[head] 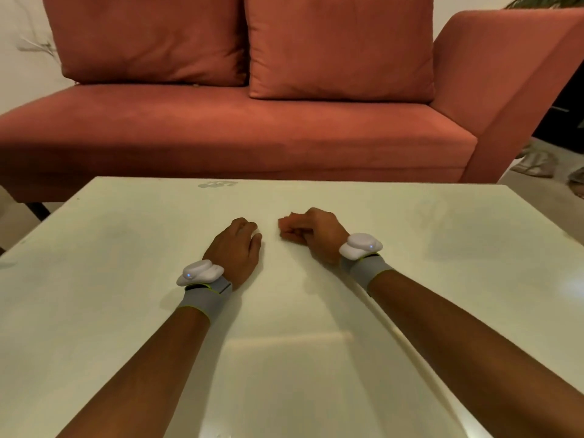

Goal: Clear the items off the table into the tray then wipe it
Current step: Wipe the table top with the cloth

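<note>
Resting curled on glossy white rectangular table (pixel 126 279), apart: left hand (pixel 237 248) at 11 o'clock, right hand (pixel 311 233) at 1, nothing visibly held. No items, tray or cloth showing; probably cleared, wipe unconfirmed, grey smudge (pixel 218 184) at 12.

The table (pixel 132 279) is looking smooth and glossy, like cream lacquer or glass, and near me it is reflecting soft light. At its far edge a dull smear (pixel 218 184) is breaking the shine. The sofa (pixel 252 137) is showing a matt, suede-like cloth. The left cushion (pixel 148 36) and the right cushion (pixel 341 45) are showing a finer cloth with a slight sheen. I am wearing the left band (pixel 205 300) and the right band (pixel 366 270), both of grey knitted cloth. The left sensor (pixel 199 271) and the right sensor (pixel 360 245) are looking like smooth white plastic.
</note>
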A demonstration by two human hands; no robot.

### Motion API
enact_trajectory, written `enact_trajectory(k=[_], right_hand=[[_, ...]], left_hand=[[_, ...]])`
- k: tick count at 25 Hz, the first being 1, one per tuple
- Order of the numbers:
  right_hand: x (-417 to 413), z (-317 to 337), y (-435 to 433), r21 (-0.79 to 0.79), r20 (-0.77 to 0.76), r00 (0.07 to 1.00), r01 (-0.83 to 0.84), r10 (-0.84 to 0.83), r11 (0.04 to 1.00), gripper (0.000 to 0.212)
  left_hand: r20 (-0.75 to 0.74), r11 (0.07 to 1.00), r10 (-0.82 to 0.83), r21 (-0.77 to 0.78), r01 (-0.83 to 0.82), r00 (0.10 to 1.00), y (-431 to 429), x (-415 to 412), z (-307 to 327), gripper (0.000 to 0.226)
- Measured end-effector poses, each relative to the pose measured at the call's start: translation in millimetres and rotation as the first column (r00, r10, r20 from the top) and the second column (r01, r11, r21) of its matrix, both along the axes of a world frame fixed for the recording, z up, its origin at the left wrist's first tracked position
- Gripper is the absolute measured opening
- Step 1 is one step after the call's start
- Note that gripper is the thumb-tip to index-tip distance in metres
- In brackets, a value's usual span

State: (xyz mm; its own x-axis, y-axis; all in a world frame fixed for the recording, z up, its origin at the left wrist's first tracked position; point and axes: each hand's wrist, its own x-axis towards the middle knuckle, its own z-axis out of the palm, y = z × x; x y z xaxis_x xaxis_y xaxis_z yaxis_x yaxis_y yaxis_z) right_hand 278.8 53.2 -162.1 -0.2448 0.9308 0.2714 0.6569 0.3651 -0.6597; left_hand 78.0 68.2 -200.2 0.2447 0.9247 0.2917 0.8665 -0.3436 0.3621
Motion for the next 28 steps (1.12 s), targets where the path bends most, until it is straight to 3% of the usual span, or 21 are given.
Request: enact_trajectory(k=[3,4,5,7,9,11,14,16,17,19,21,23,25,28], right_hand=[[21.7,16.2,-35.1,-0.056,0.143,0.930,-0.333,0.338,0.941,0.027],[40.0,19.6,-34.2,-0.092,0.175,0.912,-0.360,0.371,0.928,0.030],[56.7,20.3,-26.1,-0.108,0.181,0.925,-0.318,0.333,0.942,0.031],[74.4,13.3,8.8,-0.034,0.156,0.985,-0.074,0.078,0.997,0.030],[56.0,-0.9,45.6,-0.001,0.069,0.990,0.121,-0.121,0.993,0.025],[20.4,-4.3,54.1,-0.017,-0.008,0.989,0.149,-0.149,0.989,0.019],[23.1,7.1,19.7,0.003,0.215,0.961,-0.177,0.172,0.984,0.020],[53.2,21.4,7.4,-0.168,0.265,0.902,-0.306,0.342,0.937,0.023],[69.4,21.6,16.6,-0.205,0.264,0.902,-0.294,0.342,0.934,0.025],[85.7,20.1,49.2,-0.051,0.339,0.930,-0.137,0.146,0.989,0.028],[77.1,7.0,93.5,0.121,0.368,0.927,0.034,-0.076,0.992,0.023],[39.1,-0.2,113.2,0.070,0.262,0.958,0.101,-0.116,0.992,0.021],[14.3,-2.8,98.7,-0.006,0.197,0.980,-0.019,0.020,1.000,0.023],[39.5,11.2,68.4,-0.058,0.286,0.890,-0.353,0.354,0.934,0.028]], left_hand=[[0.037,1.000,-0.007,0.001,0.007,0.999,0.4,-2.2,-0.6,0.053],[0.038,1.000,-0.015,0.010,0.014,0.999,0.0,-2.2,-0.4,0.056],[0.033,0.999,-0.026,0.025,0.025,0.999,-1.0,-1.5,-1.1,0.059],[0.009,0.998,-0.036,0.050,0.036,0.999,-0.6,0.2,-0.7,0.061],[-0.002,0.999,-0.028,0.044,0.028,1.000,0.9,0.2,1.6,0.057],[-0.001,0.999,-0.031,0.038,0.031,1.000,2.2,2.2,2.6,0.057],[0.004,1.000,0.015,0.001,-0.015,1.000,7.4,3.9,11.5,0.049],[0.024,0.999,0.038,-0.034,-0.037,0.999,23.1,6.7,24.5,0.051],[0.080,0.999,0.037,-0.035,-0.035,0.996,32.1,9.2,28.1,0.055],[0.223,0.999,0.036,-0.019,-0.032,0.974,45.2,15.5,28.2,0.057],[0.240,0.998,0.057,-0.014,-0.056,0.969,51.6,20.4,20.4,0.052],[0.187,0.998,0.069,-0.018,-0.067,0.980,55.3,22.2,11.7,0.048],[0.130,0.997,0.072,0.002,-0.073,0.989,57.9,21.5,8.0,0.036],[0.063,0.999,0.039,0.016,-0.040,0.997,61.8,21.3,4.8,0.028]])
